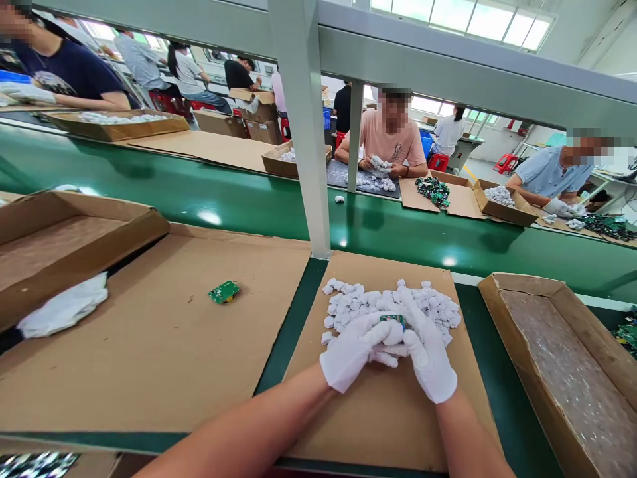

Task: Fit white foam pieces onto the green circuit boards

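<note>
My left hand (354, 350), in a white glove, is closed around the near side of a small green circuit board (392, 320). From the other side my right hand (428, 355), gloved as well, has its fingers closed on the same board. Only the board's upper edge shows; the fingers cover the rest, and I cannot tell whether a white piece is held with it. Just beyond and around the hands lies a pile of small white pieces (348, 307) on a cardboard sheet (343, 425).
Another green circuit board (223, 292) lies on the left cardboard sheet (149, 358). Cardboard trays stand left (99, 245) and right (512, 358), with a white glove (64, 309) by the left one. A grey post (303, 133) rises ahead; people work across the green conveyor (239, 206).
</note>
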A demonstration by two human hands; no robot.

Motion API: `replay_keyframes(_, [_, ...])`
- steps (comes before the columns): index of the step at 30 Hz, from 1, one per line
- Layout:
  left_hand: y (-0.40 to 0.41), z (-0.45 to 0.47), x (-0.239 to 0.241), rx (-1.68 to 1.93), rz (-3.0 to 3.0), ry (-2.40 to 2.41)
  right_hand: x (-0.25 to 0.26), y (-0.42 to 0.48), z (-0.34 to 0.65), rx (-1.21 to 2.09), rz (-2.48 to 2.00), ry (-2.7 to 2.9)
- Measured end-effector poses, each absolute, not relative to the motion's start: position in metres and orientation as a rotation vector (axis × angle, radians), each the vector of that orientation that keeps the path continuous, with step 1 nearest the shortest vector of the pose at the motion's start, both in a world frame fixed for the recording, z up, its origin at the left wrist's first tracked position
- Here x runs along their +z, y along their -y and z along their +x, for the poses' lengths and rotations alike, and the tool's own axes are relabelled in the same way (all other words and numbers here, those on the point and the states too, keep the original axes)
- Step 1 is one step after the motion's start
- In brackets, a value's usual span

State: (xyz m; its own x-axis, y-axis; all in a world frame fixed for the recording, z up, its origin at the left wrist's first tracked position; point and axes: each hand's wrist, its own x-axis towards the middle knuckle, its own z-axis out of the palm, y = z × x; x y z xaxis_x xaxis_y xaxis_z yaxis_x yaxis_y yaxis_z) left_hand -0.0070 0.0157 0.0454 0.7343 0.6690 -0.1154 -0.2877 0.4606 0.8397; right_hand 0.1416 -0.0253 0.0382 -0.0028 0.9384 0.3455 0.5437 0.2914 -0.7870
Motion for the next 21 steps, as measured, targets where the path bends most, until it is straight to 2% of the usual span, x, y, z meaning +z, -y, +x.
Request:
replay_keyframes(11, [-0.017,-0.009,0.042,0.598,0.723,-0.33,0.041,0.026,0.135,0.538,-1.291,1.649])
replay_keyframes(21, [-0.014,-0.007,0.026,0.575,0.602,-0.338,0.046,0.031,0.134,0.705,-1.292,1.657])
